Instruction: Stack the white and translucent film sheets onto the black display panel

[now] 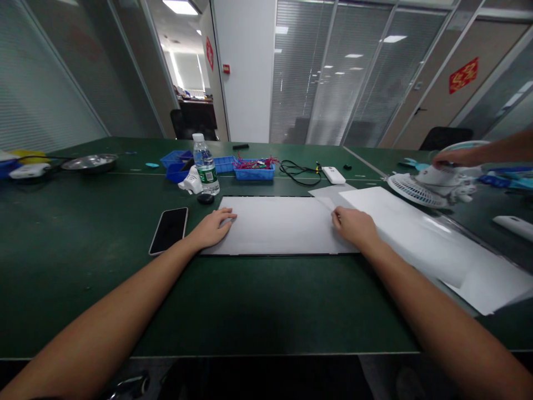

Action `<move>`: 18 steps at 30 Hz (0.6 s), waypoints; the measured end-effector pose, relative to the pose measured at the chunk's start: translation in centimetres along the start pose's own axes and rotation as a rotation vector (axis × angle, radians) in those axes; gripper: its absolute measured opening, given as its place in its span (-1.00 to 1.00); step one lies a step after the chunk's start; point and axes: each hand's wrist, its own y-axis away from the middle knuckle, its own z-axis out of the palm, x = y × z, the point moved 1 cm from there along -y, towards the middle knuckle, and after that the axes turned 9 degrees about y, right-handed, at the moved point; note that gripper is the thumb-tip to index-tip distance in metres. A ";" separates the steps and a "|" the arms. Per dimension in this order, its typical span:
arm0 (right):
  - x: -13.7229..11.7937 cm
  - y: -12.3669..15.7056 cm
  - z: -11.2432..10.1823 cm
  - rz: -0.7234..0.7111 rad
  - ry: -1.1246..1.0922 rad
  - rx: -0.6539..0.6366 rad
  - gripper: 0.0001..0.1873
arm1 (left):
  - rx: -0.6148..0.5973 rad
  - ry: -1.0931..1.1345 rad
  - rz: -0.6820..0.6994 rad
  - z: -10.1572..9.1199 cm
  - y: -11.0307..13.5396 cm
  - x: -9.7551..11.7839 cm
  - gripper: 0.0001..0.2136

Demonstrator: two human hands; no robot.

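Note:
A flat white rectangular panel (283,225) with a thin dark edge lies on the green table before me. My left hand (215,226) rests on its left end, palm down, with the fingers apart. At the right end, my right hand (353,225) is closed, thumb and fingers pinched together at a thin, translucent white sheet (327,194). The fingertips partly hide where the sheet meets the panel. Larger white sheets (400,233) lie to the right, partly behind my right forearm, with one corner curling near the front.
Left of the panel are a phone (169,230), a water bottle (205,166) and a black mouse-like object (205,198). Behind it stand blue trays (255,173), a black cable (297,173) and a white box (333,175). At right, another person's hand (456,158) touches a white fan (420,189).

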 end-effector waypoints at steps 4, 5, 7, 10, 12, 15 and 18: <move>-1.8 0.2 0.8 -0.168 -0.044 0.155 -0.54 | -0.002 0.001 0.008 0.0 0.0 0.0 -0.43; -1.6 0.1 1.2 -0.160 -0.029 0.191 -0.48 | -0.002 -0.002 0.009 0.0 0.0 -0.1 -0.43; -0.5 -0.3 2.1 -0.048 0.014 0.167 -0.31 | -0.002 -0.007 0.009 0.1 0.0 -0.1 -0.44; 1.8 -0.8 2.9 0.139 0.023 -0.053 -0.27 | -0.003 -0.007 0.012 0.1 -0.1 -0.2 -0.44; 3.1 -0.9 3.0 0.165 0.021 -0.147 -0.35 | -0.003 -0.005 0.015 0.1 0.0 -0.1 -0.44; 3.9 -0.9 2.5 0.158 0.050 -0.146 -0.45 | -0.008 -0.008 0.016 0.2 0.0 0.0 -0.43; 3.5 -0.7 1.8 0.145 0.078 -0.115 -0.48 | -0.017 -0.015 0.015 0.2 -0.1 0.0 -0.41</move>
